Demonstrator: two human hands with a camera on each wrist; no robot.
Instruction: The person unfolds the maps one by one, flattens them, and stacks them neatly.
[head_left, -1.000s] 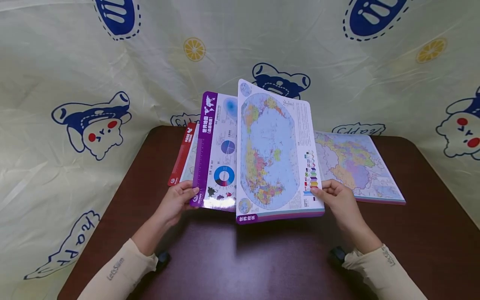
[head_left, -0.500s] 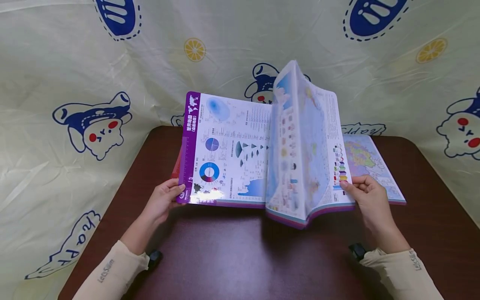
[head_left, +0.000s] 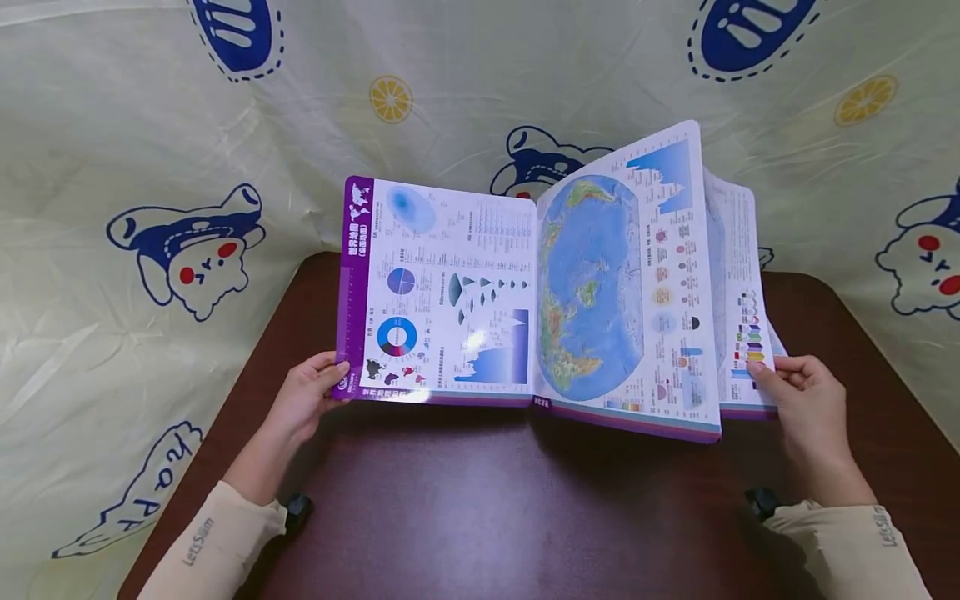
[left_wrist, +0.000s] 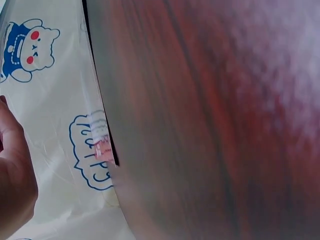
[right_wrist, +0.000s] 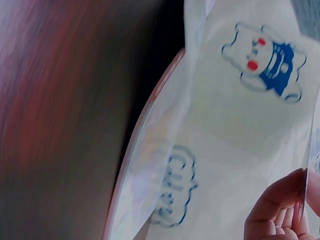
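A folded world map (head_left: 450,333) with glossy panels is held up above the table, partly spread. My left hand (head_left: 303,396) pinches the lower corner of its purple-edged left panel. The rightmost panel (head_left: 742,258) is pinched by my right hand (head_left: 813,408), thumb in front. Between them a middle panel (head_left: 588,283) with a blue oval map juts toward me, hiding part of the right panel. At the left edge of the left wrist view, only part of my left hand (left_wrist: 15,175) shows. In the right wrist view, fingers and thumb of my right hand (right_wrist: 280,210) grip the thin sheet edge.
The dark brown table (head_left: 450,500) lies below. Another map (right_wrist: 135,185) rests on it at the right, mostly covered in the head view. A light curtain (head_left: 315,150) with cartoon bears hangs behind the table. Dark wrist devices sit at both cuffs.
My hands have moved apart, the right one far to the right, the left one slightly left. The world map has unfolded wider, and its middle panel has swung into view. The red-edged map became hidden.
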